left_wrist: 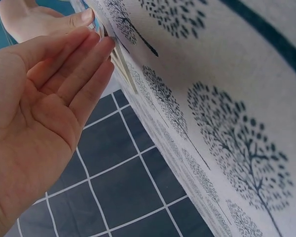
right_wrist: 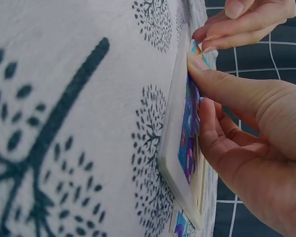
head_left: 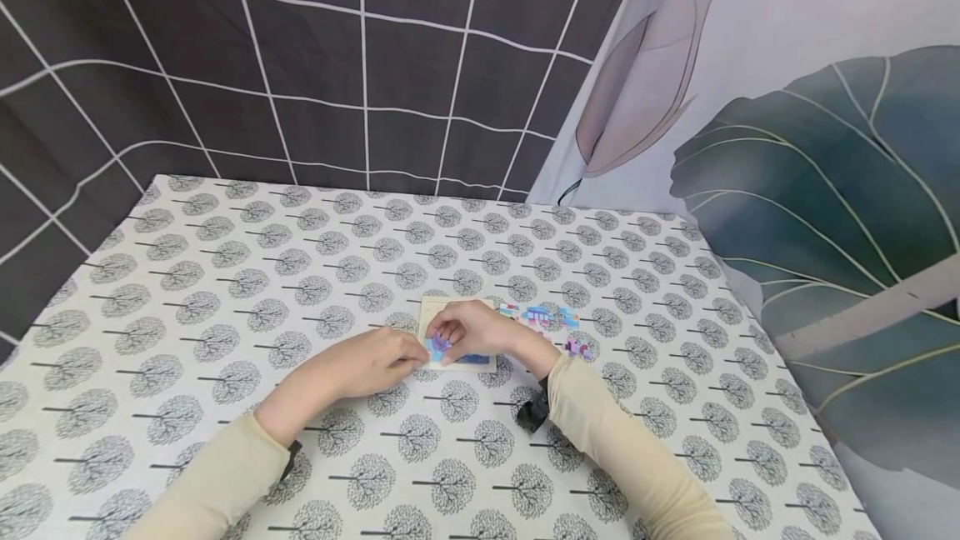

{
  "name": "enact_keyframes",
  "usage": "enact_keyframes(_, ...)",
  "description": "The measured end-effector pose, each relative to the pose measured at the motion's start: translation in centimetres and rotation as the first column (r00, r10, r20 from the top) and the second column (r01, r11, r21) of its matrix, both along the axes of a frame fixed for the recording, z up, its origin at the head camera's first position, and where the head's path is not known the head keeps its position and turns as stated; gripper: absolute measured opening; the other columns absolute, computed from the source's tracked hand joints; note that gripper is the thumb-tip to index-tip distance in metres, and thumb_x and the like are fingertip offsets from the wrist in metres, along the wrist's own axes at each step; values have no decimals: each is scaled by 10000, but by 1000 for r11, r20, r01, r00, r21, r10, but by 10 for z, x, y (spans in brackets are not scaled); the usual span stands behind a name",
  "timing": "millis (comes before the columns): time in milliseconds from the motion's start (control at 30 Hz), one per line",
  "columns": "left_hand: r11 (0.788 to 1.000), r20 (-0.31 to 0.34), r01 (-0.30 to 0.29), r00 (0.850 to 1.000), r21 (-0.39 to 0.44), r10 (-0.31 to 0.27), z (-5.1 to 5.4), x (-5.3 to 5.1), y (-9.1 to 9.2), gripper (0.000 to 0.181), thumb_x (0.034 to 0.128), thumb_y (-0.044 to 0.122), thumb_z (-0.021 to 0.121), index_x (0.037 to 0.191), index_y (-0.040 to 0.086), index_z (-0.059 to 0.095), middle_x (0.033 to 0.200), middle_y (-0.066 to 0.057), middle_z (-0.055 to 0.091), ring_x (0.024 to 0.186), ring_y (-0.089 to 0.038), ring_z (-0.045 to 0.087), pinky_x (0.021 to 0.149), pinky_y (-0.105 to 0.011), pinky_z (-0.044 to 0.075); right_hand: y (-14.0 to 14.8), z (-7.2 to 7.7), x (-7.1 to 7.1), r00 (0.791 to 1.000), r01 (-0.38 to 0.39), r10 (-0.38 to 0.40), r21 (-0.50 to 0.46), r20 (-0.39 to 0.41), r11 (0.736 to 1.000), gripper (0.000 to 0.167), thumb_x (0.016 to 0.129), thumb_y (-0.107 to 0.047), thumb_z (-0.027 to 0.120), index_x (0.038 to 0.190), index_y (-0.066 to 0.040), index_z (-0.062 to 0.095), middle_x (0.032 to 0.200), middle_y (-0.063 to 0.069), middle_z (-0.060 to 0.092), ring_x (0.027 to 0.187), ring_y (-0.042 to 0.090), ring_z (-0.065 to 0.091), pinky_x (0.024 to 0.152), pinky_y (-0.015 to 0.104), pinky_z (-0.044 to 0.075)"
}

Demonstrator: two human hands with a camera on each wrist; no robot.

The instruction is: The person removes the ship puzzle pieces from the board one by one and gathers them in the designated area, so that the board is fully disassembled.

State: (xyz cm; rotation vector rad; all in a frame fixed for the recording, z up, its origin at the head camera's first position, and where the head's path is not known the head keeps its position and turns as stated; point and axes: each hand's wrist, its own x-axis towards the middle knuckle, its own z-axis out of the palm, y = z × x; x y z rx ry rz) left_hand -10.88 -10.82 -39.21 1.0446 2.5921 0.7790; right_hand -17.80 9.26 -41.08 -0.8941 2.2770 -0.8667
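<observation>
Puzzle (head_left: pixel 474 359) lies under the right grip (head_left: pixel 478 328), thumb pressing it; whether pinching, one cannot tell. Left grip (head_left: pixel 377 361), fingers nearly straight, apparently steadies the puzzle's left edge.

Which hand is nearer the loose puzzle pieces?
Right. The right hand is over the tray, beside the loose puzzle pieces; the left hand is farther off, at the tray's left side.
</observation>
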Motion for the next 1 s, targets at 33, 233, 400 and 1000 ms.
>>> enact_keyframes(33,1000,-1,-2,1000,-1,2,0,0,0,209,914,89,533,1047,18,676,1029,-87,691,951,-219,655,890,-357,533,0,0,0,1000,3,-3,-1,-1,1000,407,674,-34,796,1051,-6,643,933,44,606,840,119,591,753,138,520)
enact_keyframes(233,1000,15,-30,999,-8,30,2,0,1,198,910,89,538,1032,32,683,984,-55,693,906,-182,653,869,-351,540,3,-2,3,997,8,-9,-25,-75,1000,404,660,-50,807,1032,-24,650,924,32,621,811,102,590,733,142,521)
enact_keyframes(400,998,34,-55,998,-25,56,2,-2,1,209,911,101,542,1051,46,687,978,-43,691,885,-159,646,863,-357,540,8,-4,3,992,-3,-7,-81,-128,997,355,681,-71,801,1008,-51,666,875,16,659,768,73,592,673,168,526)
enact_keyframes(1000,998,63,-48,997,-38,51,1,-1,2,211,939,136,513,1009,74,702,987,-51,694,927,-181,645,898,-382,524,22,-8,5,994,57,-72,-181,-78,982,158,863,-77,636,1010,-65,691,979,46,695,846,74,617,785,186,523)
